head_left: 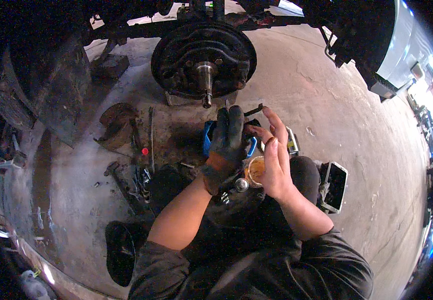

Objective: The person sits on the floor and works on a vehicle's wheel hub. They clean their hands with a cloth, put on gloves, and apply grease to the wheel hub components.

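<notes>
My left hand [228, 137], in a dark work glove with an orange-brown cuff, is raised with its fingers closed. What it holds, if anything, is hidden behind the fingers. A dark narrow piece [254, 109] sticks out between my hands, touching or close to my right fingertips. My right hand [275, 160] is bare, its fingers stretched out and brown smears on them. Under its palm stands an open tub of amber grease [254, 171]. Beyond both hands is a black round wheel backing plate [204, 60] with a bare metal spindle [206, 82] pointing toward me.
A blue container [208, 139] lies below my left hand. Left on the concrete floor are a curved rusty part [118, 122], a long bar [151, 140], a hammer [119, 181] and a red round cap [145, 151]. A pale-rimmed bin [344, 187] stands right of my knee.
</notes>
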### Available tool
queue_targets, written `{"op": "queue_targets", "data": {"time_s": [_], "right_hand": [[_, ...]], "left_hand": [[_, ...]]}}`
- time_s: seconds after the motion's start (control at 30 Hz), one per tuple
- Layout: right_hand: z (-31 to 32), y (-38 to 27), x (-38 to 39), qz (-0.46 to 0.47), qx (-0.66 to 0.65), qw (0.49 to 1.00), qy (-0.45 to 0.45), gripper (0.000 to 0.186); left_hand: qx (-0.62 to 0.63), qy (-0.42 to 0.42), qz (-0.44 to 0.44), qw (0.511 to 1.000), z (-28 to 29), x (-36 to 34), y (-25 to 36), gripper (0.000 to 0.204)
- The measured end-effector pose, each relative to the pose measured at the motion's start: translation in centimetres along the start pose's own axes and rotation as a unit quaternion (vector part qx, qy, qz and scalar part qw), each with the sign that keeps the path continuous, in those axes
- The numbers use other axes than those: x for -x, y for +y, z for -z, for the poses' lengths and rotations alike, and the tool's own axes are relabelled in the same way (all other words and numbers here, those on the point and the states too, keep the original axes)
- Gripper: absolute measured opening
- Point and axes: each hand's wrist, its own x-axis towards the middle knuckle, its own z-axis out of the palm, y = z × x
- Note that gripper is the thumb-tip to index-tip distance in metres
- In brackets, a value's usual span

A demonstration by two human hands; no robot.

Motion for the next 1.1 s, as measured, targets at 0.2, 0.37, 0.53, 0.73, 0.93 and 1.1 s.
{"op": "queue_targets", "data": {"time_s": [0.2,0.37,0.53,0.73,0.93,1.1], "right_hand": [[0.9,1.0,0.0,-0.067,-0.136,0.988,0.011,0.070],[1.9,0.7,-0.8,0.040,0.067,0.997,-0.020,0.067],[1.0,-0.2,-0.9,0.120,0.127,0.983,-0.049,0.058],[0.5,0.7,-0.8,0.096,0.080,0.992,-0.029,0.053],[1.2,0.9,-1.0,0.080,0.081,0.993,0.020,0.052],[2.2,0.6,-1.1,0.200,0.384,0.901,-0.037,0.055]], "left_hand": [[0.091,-0.075,0.107,0.987,0.5,-0.6,-0.2,0.070],[0.108,-0.013,0.071,0.992,0.5,-0.6,0.0,0.068],[0.059,0.011,0.023,0.998,0.5,0.1,-0.1,0.066],[0.041,0.018,0.003,0.999,0.1,0.2,-0.2,0.063],[0.033,0.032,-0.001,0.999,-0.3,0.2,-0.4,0.060],[-0.143,0.022,-0.074,0.987,-0.3,-0.3,-0.6,0.049]]}}
